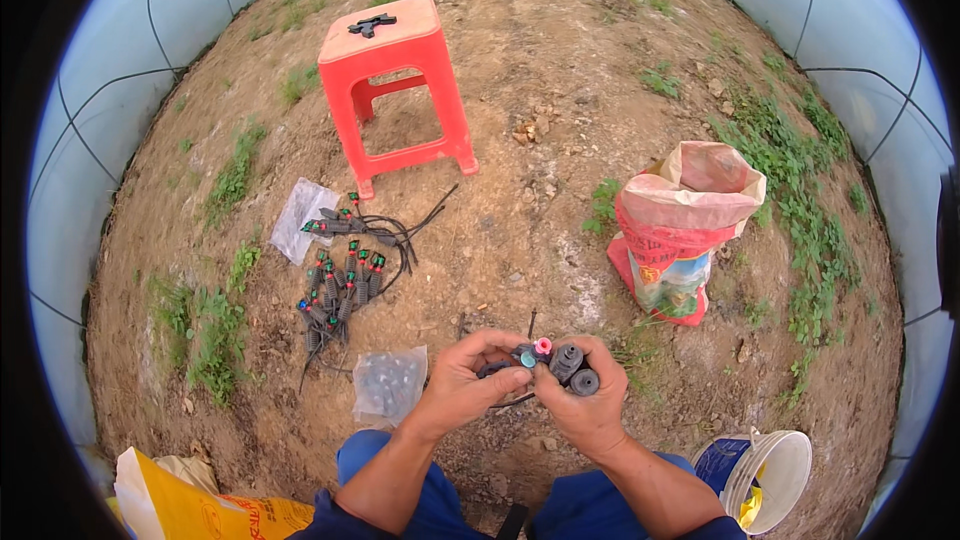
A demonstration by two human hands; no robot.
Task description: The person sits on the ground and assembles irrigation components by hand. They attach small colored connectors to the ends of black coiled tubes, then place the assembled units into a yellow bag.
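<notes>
Two hands pinched a small black fitting (562, 363) over bare dirt, left hand (462, 378) and right hand (583, 402) both clenched on it; it looked light, rigid, best gripped by its ribbed body.

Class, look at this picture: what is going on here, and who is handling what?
A person sits over bare dirt, both hands together on small black fittings. The left hand pinches a part with a teal tip; the right hand holds black fittings beside a pink cap. More fittings with hoses lie in a pile to the left, near a red stool. A red sack stands to the right.
</notes>
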